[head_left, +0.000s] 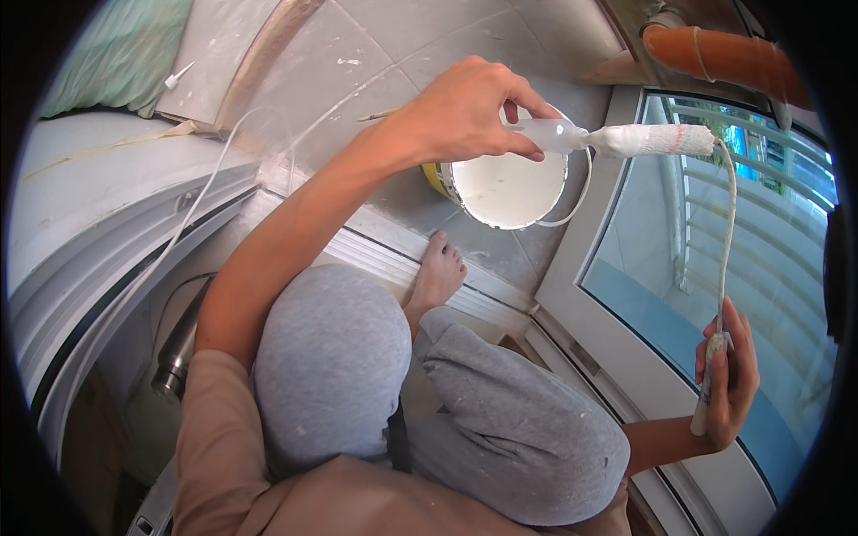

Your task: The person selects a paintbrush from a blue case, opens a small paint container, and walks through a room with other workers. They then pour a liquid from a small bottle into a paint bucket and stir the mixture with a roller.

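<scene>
My left hand [474, 112] grips a small translucent plastic bottle [554, 135] between thumb and fingers. The bottle's narrow end meets, or nearly meets, the free end of a white paint roller [657, 140]; I cannot tell whether they touch. Faint red marks show on the roller's sleeve. Its bent wire frame [727, 232] runs down to a paint-smeared handle, around which my right hand [735, 380] is closed. Below the bottle stands a bucket [435, 177] of white paint [508, 189], with a yellow outer wall and a thin wire bail hanging at its right.
A glazed door [617, 241] with a white frame is at the right, beneath an orange pipe [724, 55]. My bare foot [440, 268] rests by the door track. On the left are a metal bottle [181, 344], a white cable [192, 210] and a green sack [116, 58].
</scene>
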`<state>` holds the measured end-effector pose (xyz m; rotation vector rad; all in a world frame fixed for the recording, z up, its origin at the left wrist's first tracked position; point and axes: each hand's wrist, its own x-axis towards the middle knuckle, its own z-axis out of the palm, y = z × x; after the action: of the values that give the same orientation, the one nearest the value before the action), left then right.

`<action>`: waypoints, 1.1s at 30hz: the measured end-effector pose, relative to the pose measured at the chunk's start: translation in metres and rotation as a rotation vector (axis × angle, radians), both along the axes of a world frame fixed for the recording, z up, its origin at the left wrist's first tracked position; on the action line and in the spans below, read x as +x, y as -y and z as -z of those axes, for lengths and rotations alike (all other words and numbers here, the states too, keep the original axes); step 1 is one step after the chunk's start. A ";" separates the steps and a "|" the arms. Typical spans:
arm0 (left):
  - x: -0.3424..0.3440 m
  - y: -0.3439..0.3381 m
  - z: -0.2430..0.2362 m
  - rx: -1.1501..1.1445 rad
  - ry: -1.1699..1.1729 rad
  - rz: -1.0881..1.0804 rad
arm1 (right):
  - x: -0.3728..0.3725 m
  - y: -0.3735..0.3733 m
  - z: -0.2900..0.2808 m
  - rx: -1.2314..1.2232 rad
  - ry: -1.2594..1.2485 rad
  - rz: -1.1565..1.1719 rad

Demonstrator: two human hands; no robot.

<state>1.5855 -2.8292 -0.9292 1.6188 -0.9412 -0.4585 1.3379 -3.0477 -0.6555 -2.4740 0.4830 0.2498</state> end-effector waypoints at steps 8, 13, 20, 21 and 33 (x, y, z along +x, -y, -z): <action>-0.001 0.001 0.000 -0.014 -0.006 0.000 | -0.002 0.001 -0.001 0.014 0.010 -0.028; -0.002 0.003 0.000 -0.060 -0.033 -0.002 | -0.004 0.003 -0.001 0.011 0.012 -0.049; -0.002 0.005 0.003 -0.049 -0.020 -0.004 | -0.004 0.003 0.000 0.015 0.006 -0.045; -0.002 0.005 0.003 -0.053 -0.017 -0.007 | -0.004 0.003 0.000 0.010 0.006 -0.049; -0.001 0.004 0.006 -0.073 -0.021 -0.015 | 0.001 -0.003 -0.005 -0.068 -0.024 -0.039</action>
<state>1.5847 -2.8329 -0.9348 1.5514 -0.9194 -0.4253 1.3388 -3.0445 -0.6509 -2.5507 0.4609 0.2829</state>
